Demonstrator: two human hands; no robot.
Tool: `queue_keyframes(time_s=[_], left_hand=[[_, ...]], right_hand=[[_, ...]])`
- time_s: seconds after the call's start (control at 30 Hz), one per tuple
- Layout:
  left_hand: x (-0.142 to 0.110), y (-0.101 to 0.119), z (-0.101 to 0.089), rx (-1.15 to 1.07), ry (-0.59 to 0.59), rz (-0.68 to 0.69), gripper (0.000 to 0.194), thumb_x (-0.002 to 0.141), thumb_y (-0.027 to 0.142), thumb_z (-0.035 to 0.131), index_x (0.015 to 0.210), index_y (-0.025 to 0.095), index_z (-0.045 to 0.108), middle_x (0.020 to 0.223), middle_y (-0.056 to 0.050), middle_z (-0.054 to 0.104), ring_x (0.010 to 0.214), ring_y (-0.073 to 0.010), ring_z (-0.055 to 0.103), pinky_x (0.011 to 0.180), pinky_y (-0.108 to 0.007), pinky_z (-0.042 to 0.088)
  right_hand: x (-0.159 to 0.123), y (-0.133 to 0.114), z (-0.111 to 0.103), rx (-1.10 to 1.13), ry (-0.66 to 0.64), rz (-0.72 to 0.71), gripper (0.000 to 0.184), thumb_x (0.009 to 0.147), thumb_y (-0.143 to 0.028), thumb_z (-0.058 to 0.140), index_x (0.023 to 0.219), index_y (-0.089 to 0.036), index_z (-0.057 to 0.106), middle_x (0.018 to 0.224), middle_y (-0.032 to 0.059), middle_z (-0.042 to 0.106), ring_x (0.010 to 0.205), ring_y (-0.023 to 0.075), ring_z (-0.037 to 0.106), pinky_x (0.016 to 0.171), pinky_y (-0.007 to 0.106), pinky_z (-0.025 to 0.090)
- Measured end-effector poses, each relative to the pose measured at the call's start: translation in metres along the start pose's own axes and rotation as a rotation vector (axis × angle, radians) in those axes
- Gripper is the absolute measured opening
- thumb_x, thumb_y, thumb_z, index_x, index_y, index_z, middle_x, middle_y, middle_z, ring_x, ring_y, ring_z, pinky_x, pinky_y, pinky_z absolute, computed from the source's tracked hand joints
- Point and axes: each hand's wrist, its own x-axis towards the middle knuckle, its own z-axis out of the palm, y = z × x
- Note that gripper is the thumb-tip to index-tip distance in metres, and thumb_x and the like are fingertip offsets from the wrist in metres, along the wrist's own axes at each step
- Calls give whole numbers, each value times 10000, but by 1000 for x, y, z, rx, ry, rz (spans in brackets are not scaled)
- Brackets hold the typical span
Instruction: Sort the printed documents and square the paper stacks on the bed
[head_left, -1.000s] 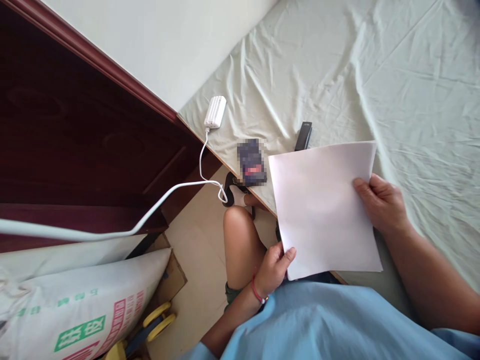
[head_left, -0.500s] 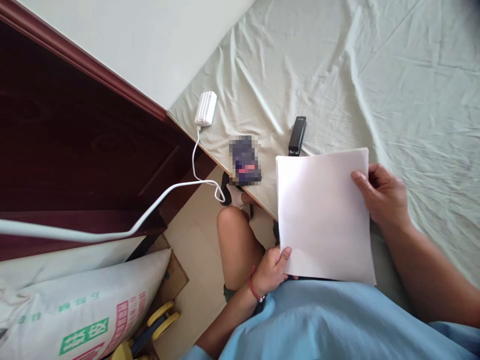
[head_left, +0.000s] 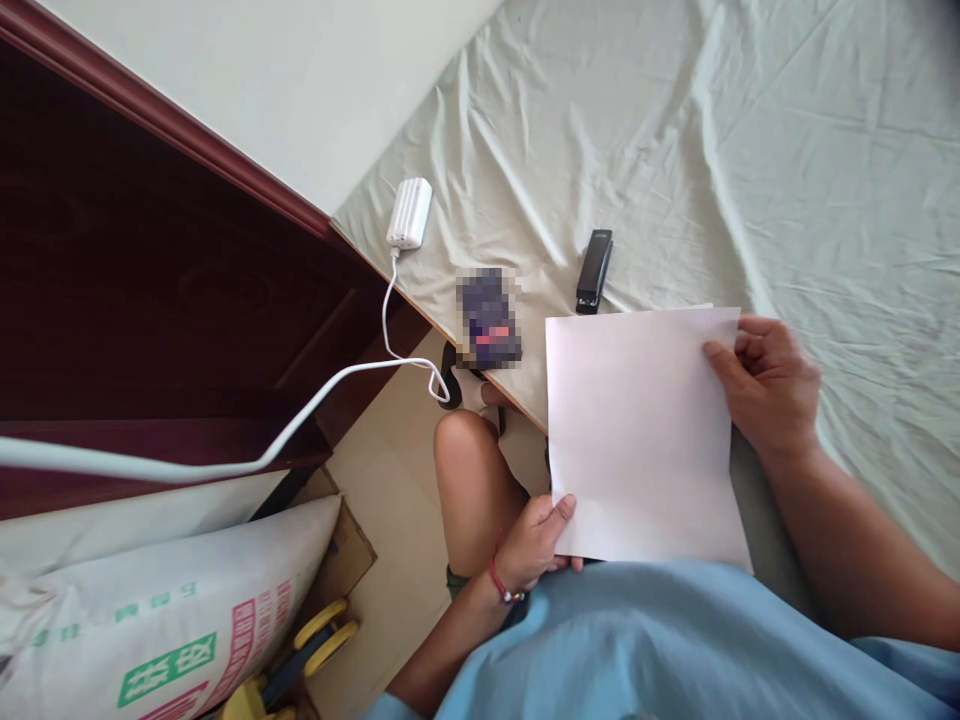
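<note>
A blank white sheet of paper (head_left: 637, 430) is held over the edge of a bed covered in a pale green sheet (head_left: 750, 150). My left hand (head_left: 534, 540) pinches the paper's lower left corner, thumb on top. My right hand (head_left: 769, 385) grips its upper right edge, fingers curled round it. A black stapler (head_left: 594, 270) lies on the bed just beyond the paper's top edge. A dark blurred card-like object (head_left: 489, 317) lies to the left of it near the bed edge.
A white power bank (head_left: 409, 212) rests at the bed's corner, its white cable (head_left: 330, 385) trailing down left. A dark wooden headboard (head_left: 150, 300) fills the left. A printed sack (head_left: 150, 610) and a yellow-wheeled item (head_left: 315, 640) sit on the floor. My bare knee (head_left: 472, 470) shows below.
The paper has turned slightly and shifted left, its top edge now squarer to the view. Both hands kept their grip; my right hand's fingers curled further round the edge.
</note>
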Motion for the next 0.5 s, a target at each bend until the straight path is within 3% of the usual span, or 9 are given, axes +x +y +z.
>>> queue_keyframes(time_s=[0.07,0.17,0.23,0.3,0.4,0.5], left_hand=[[-1,2,1,-18,9,-5,855,683,917,658,934,101,634,508,-8,582,385,-102,502,328,-183,218],[-2,3,2,-30,18,-12,872,659,919,679,941,95,635,516,-7,579,397,-106,519,325,-180,216],[-1,1,2,-33,21,-11,876,656,922,678,940,94,636,514,-9,576,392,-109,514,324,-184,212],[1,-1,2,-36,21,-2,869,663,920,674,941,97,638,513,-12,576,388,-113,509,326,-188,215],[2,-3,1,-38,11,23,842,687,910,665,927,103,639,490,-13,566,363,-106,465,332,-196,217],[1,2,1,-62,3,42,770,715,862,688,886,112,658,477,-20,565,360,-97,414,350,-209,228]], right_hand=[[-1,2,1,-6,20,-17,172,911,-385,705,987,-231,702,747,-37,592,617,117,505,600,279,408],[-1,2,3,40,46,-148,126,907,-361,724,910,-235,716,992,25,680,785,150,616,681,300,502],[1,-1,3,143,51,-247,104,876,-337,766,879,-245,719,1169,52,681,1000,198,660,834,353,556],[2,-6,-1,301,-12,-276,106,848,-306,799,836,-248,711,1244,61,683,1176,234,644,1010,416,535],[1,-17,-17,552,-338,-157,134,839,-320,807,788,-247,706,1368,63,683,1347,279,592,1159,486,463],[-7,-26,-41,629,-924,-140,254,867,-465,765,735,-249,737,1354,74,721,1265,301,670,1054,468,543]])
